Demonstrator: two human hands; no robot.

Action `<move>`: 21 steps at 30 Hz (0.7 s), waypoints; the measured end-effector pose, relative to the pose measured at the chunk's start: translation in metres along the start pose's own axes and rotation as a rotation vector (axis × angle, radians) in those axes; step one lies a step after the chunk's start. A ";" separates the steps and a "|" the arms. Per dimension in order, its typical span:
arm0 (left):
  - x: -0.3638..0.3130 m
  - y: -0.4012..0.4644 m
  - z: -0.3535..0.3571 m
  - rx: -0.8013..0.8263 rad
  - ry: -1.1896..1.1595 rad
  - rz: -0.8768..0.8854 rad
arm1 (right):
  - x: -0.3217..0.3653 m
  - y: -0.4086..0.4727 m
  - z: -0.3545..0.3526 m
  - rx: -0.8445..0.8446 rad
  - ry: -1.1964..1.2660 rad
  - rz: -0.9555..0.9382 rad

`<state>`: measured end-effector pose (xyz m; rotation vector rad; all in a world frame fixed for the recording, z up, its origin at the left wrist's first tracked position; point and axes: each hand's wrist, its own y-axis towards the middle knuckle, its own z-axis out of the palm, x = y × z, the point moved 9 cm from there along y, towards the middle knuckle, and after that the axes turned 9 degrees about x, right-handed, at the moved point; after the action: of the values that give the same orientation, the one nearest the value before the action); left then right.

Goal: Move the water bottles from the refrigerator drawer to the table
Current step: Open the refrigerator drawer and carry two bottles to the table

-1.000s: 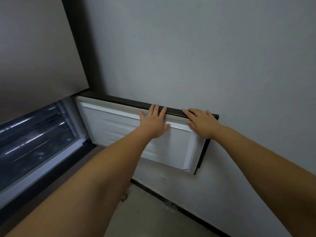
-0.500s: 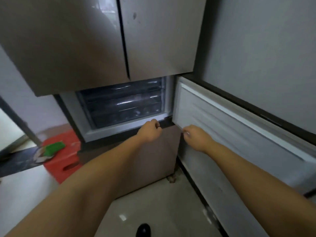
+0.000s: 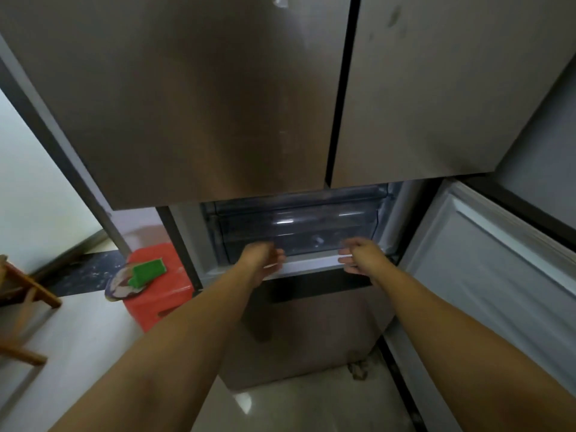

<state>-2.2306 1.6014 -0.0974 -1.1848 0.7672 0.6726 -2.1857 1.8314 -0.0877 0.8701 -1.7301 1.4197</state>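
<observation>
A clear plastic refrigerator drawer sits in the open lower compartment, under two shut steel upper doors. Through its front I make out something pale and round, too blurred to name. My left hand reaches to the drawer's lower left front edge, fingers curled and apart. My right hand is at the lower right front edge, fingers spread. Neither hand holds anything. No water bottle shows plainly, and no table is clearly in view.
The lower compartment door stands swung open on the right, white inside. A red plastic stool with a green object on a plate stands left of the fridge. Wooden furniture legs are at far left. Pale tiled floor lies below.
Both hands left the opened door's edge and moved to the drawer front. My view turned left from the wall and door to face the fridge squarely.
</observation>
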 end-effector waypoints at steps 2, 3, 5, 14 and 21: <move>-0.002 0.019 -0.005 -0.030 -0.161 -0.005 | 0.006 0.017 0.004 -0.015 0.191 -0.005; -0.001 0.031 -0.007 -0.042 -0.243 -0.011 | 0.010 0.027 0.008 -0.011 0.279 -0.002; -0.001 0.042 -0.005 -0.040 -0.407 0.009 | 0.016 0.039 0.015 0.008 0.482 0.005; -0.029 0.056 0.000 -0.079 -0.823 0.151 | 0.044 0.088 0.014 0.053 0.850 -0.037; -0.027 0.044 0.001 -0.101 -0.773 0.170 | 0.036 0.074 0.014 0.059 0.899 0.029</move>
<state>-2.2811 1.6116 -0.0998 -0.8453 0.1777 1.2227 -2.2692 1.8280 -0.0952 0.1523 -1.0117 1.5465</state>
